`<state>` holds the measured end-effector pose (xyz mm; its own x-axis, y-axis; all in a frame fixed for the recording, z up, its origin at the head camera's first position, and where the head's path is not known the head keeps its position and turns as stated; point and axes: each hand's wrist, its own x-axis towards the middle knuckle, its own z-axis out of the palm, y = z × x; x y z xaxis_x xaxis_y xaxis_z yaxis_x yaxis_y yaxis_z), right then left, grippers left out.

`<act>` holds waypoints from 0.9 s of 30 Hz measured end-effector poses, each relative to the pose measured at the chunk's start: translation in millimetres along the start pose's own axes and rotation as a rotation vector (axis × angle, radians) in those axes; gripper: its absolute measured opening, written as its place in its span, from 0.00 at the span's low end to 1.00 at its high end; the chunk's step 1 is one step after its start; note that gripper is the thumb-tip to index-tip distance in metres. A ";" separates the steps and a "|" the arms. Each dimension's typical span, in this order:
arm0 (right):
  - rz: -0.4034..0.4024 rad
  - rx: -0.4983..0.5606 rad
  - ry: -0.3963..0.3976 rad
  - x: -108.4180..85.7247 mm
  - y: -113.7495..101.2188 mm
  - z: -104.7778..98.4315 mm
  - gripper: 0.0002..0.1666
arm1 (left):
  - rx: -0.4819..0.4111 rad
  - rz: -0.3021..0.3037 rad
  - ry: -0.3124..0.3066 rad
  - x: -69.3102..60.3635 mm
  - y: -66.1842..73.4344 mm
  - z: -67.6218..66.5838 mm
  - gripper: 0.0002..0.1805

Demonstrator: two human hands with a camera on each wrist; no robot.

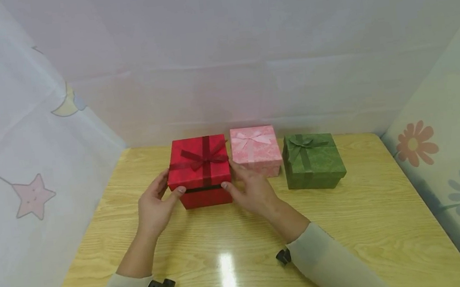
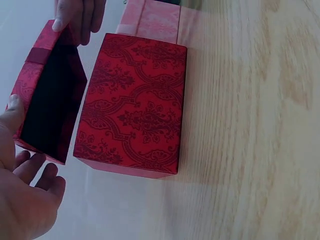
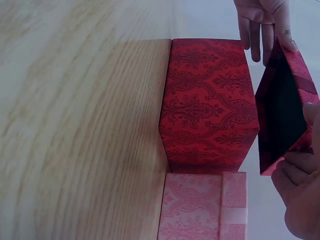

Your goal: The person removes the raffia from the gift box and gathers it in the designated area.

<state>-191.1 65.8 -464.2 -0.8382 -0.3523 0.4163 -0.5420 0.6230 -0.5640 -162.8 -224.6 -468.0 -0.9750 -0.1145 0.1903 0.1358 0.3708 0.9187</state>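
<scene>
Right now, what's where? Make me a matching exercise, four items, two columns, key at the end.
Things
1. red lid
2. red box base
3. pink box
4. green box

Places
A. farthest right in the head view
B. on the table, below the lid
C. held by left hand and right hand
D. between red and green

Pairs: 1-C, 2-B, 3-D, 4-A

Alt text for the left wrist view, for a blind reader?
Left hand and right hand hold a red lid, its dark inside showing, apart from a patterned red box. Past it, part of a pink box shows on a wooden table.
</scene>
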 end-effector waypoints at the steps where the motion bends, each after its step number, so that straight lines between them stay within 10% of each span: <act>1: -0.010 0.006 0.009 0.0 -0.1 -0.7 0.42 | -0.037 -0.002 0.014 -0.1 1.2 0.3 0.39; 11: -0.151 0.082 0.091 2.4 2.2 -1.4 0.39 | -0.184 0.059 0.111 -3.6 8.9 -1.6 0.32; 27: -0.251 0.124 0.205 1.7 -5.6 -0.9 0.38 | -0.332 0.272 0.047 -7.0 11.1 -7.3 0.41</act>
<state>-189.4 62.4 -459.7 -0.6551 -0.3279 0.6807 -0.7433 0.4409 -0.5031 -153.2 -226.4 -456.6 -0.8879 -0.0987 0.4493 0.4432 0.0778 0.8930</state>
